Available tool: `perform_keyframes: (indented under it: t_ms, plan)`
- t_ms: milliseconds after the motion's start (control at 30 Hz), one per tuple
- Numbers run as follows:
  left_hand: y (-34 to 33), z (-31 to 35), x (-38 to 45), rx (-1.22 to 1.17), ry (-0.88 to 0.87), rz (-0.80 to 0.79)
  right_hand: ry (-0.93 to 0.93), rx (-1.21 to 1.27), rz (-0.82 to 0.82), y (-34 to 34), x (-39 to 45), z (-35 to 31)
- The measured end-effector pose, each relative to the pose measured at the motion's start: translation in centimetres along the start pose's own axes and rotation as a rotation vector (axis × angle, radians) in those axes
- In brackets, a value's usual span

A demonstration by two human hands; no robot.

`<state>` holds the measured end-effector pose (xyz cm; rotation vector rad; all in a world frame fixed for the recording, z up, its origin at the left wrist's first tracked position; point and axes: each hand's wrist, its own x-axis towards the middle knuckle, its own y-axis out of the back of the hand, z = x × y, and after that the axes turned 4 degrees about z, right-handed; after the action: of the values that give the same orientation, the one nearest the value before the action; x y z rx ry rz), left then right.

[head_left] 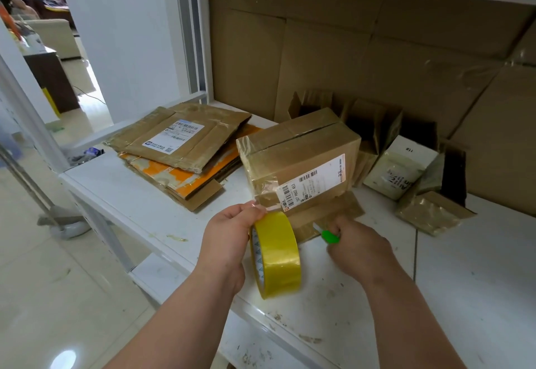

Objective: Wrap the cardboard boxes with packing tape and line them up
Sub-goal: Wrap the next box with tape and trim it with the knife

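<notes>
A brown cardboard box [298, 159] with a white shipping label stands on the white table [139, 194], its near flap folded down onto the tabletop. My left hand [229, 241] grips a yellow roll of packing tape [275, 255] just in front of the box, and a strip of clear tape runs from the roll to the box's near lower corner. To the right, my right hand [356, 244] grips a small green-handled cutter [329, 235], its tip near the flap.
Flattened cardboard boxes [179, 142] lie stacked at the left of the table. Opened small boxes [374, 125] and a white carton [403, 168] sit behind and right of the box. Large cardboard sheets [377, 49] line the shelf's back. The table's front edge is close to my arms.
</notes>
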<state>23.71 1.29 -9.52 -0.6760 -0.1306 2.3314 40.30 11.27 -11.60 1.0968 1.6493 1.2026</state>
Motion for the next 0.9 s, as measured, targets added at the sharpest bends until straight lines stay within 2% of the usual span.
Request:
perform_keyframes:
  t_ms: [100,133,233,267,333,433,567,733,800,833,900]
  plan:
    - [0.0,0.0,0.1,0.011,0.007,-0.004,-0.002,-0.057,0.118,0.2,0.1,-0.8]
    - [0.0,0.0,0.1,0.013,0.009,-0.003,-0.006,0.012,0.175,0.4,0.1,-1.2]
    - [0.0,0.1,0.1,0.021,0.012,0.001,-0.016,0.488,0.256,1.0,-0.4,-3.1]
    - [0.0,0.1,0.1,0.024,0.009,-0.002,-0.002,0.642,0.23,1.2,-0.6,-3.9]
    - [0.0,0.1,0.1,0.03,0.001,-0.005,0.015,0.899,0.072,1.3,-1.1,-5.6]
    - [0.1,0.1,0.3,0.038,-0.004,-0.004,-0.022,1.074,-0.123,0.6,-0.9,-7.3]
    - [0.3,0.1,0.6,0.058,-0.021,-0.015,-0.087,1.232,-0.155,-0.1,-0.4,-8.1]
    - [0.8,-0.6,1.3,0.159,-0.084,-0.001,-0.112,1.282,-0.113,-0.4,0.1,-8.4]
    - [1.2,-0.7,1.8,0.223,-0.157,0.063,-0.115,1.286,-0.098,-0.4,0.2,-8.4]
    - [1.5,-0.6,2.1,0.308,-0.255,0.118,-0.113,1.291,-0.094,-0.4,0.2,-8.4]
    - [1.8,0.0,2.3,0.489,-0.592,0.176,-0.104,1.286,-0.09,-0.5,0.4,-8.3]
